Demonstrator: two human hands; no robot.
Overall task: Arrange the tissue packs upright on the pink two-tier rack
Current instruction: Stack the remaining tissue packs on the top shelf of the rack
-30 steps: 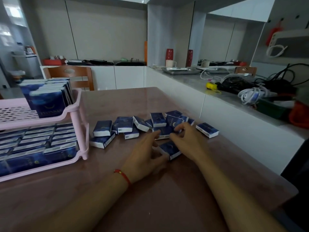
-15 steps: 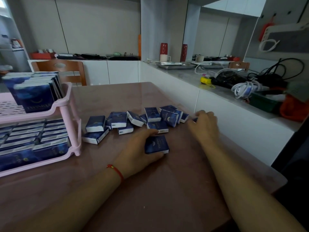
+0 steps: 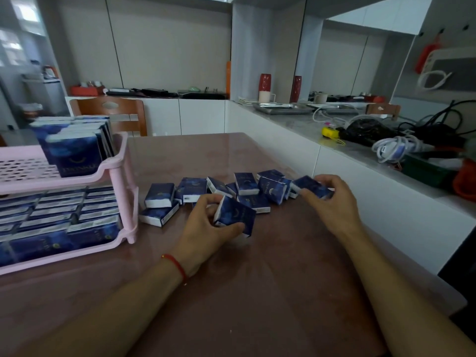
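Observation:
Several dark blue tissue packs (image 3: 194, 188) lie scattered across the middle of the brown table (image 3: 257, 292). My left hand (image 3: 206, 233) grips one tissue pack (image 3: 235, 215), tilted up off the table. Over at the right end of the pile, my right hand (image 3: 332, 199) holds another tissue pack (image 3: 311, 188). The pink two-tier rack (image 3: 121, 163) stands at the left. Its lower tier is filled with upright packs (image 3: 59, 215). On the upper tier a few packs (image 3: 74, 143) stand upright at the right end.
A white counter (image 3: 334, 155) runs along the table's right side, carrying cables, a black bag, a yellow object and metal trays. A wooden chair (image 3: 113, 112) stands behind the rack. The table's near edge is at the lower right.
My left hand has tilted its pack up from flat on the table. My right hand, which was reaching over the rightmost pack, now holds it lifted.

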